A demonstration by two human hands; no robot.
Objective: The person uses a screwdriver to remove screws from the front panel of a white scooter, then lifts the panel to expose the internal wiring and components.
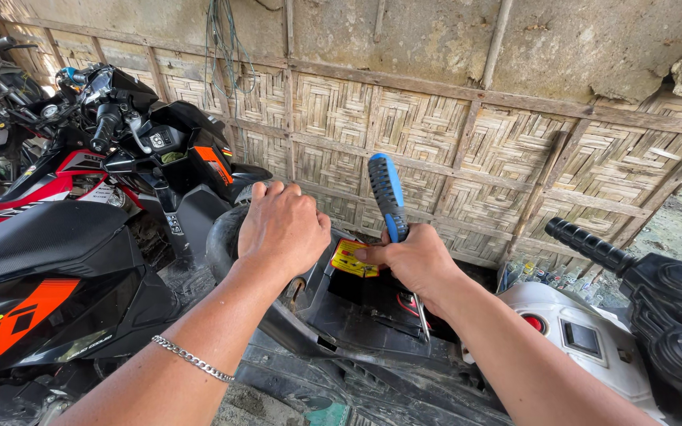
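Screwdriver (392, 207), blue-and-black handled, sits in the right hand (414, 260), fingers closed round the lower end of the grip, the handle rising above the fist and the thin metal shaft (421, 315) running down below it into the opened scooter (372, 315) body. Its long axis stands close to upright, leaning a little: handle end up and slightly left toward the wall, tip down and slightly right into the dark compartment, where the tip itself is too dim to make out.

Nearest the camera, both forearms reach forward, the left one wearing a silver chain bracelet (192, 359). The left hand (282, 229) is clamped palm-down over the black tyre (226, 237), fingers curled over its top edge, steadying. A yellow-and-red label (350, 256) lies just beside the right thumb.

To work well here, I judge the shaft should stay in line with whatever fastener it meets, pressure going straight down the axis, while the left hand keeps its brace so the body does not rock.

To the left stand a black-and-orange motorcycle (49, 276) and a red one behind it; to the right, a white panel (578, 339) and a black handlebar grip (590, 246). Farthest off is a woven bamboo wall (436, 134) under rough plaster.
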